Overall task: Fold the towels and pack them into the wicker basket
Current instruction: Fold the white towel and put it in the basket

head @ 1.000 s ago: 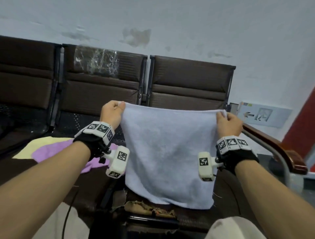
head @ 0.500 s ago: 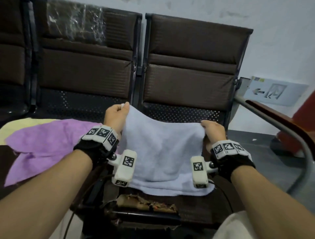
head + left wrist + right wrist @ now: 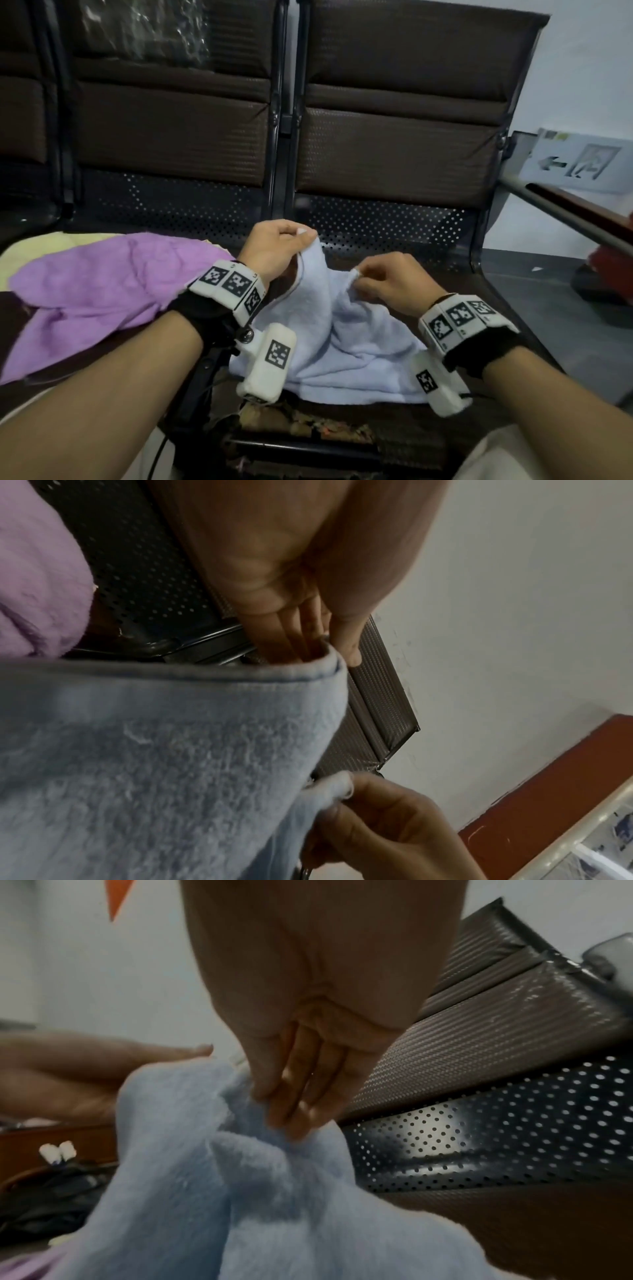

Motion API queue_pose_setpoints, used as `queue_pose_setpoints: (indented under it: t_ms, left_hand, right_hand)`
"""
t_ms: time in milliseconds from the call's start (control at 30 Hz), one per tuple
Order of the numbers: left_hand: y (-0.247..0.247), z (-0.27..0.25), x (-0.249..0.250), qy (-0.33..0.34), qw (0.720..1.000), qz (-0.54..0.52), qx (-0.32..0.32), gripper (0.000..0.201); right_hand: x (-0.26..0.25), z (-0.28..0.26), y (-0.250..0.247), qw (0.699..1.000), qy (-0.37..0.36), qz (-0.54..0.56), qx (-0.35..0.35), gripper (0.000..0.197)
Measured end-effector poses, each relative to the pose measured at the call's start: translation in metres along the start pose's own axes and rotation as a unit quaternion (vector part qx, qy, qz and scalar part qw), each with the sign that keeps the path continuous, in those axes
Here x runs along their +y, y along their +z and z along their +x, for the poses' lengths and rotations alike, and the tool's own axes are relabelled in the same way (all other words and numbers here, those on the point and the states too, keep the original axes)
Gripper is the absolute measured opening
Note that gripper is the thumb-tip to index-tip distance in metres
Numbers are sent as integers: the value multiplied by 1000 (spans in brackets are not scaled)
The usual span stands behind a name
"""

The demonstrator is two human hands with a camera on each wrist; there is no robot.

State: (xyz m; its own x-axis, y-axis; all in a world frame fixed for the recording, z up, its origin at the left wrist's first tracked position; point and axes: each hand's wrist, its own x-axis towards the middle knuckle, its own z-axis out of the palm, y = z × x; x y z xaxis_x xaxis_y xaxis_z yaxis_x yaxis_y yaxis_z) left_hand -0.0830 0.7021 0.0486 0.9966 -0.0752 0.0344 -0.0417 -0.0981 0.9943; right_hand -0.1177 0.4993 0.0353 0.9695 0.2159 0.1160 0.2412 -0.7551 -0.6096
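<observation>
A light blue towel [image 3: 346,346] lies bunched on the right-hand brown seat, its far corners lifted. My left hand [image 3: 298,240] pinches one far corner between thumb and fingers; the left wrist view shows the towel's hem [image 3: 240,674] folded over those fingers. My right hand [image 3: 359,277] pinches the other corner, close beside the left hand; in the right wrist view its fingers [image 3: 294,1096] grip the blue cloth [image 3: 240,1191]. A purple towel [image 3: 102,294] lies spread on the seat to the left, over a pale yellow towel [image 3: 44,243]. No wicker basket is in view.
A row of brown padded chairs [image 3: 394,144] with perforated metal seats stands against a white wall. A metal and wood armrest [image 3: 575,219] runs at the right. The seat's front edge [image 3: 301,425] is torn. A cable hangs below the left wrist.
Both hands have lowered the blue towel from hanging spread in the air onto the seat. The right hand has moved left, bringing its corner close to the left hand's.
</observation>
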Motion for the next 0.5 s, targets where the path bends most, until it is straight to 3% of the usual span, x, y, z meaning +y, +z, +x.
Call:
queue_pose_setpoints:
  t_ms: [67, 167, 333, 500]
  left_hand:
    - [2, -1, 1, -3, 1000, 17, -17, 15]
    - [3, -4, 1, -12, 999, 21, -40, 15]
    - [4, -11, -2, -3, 998, 20, -66, 18]
    - [10, -22, -4, -80, 987, -88, -105, 12]
  right_hand:
    - [-4, 1, 3, 996, -55, -67, 11, 7]
    - [-14, 6, 4, 993, -101, 29, 57, 6]
    - [-26, 6, 12, 982, -99, 141, 74, 4]
    - [-25, 9, 20, 979, -55, 159, 116, 9]
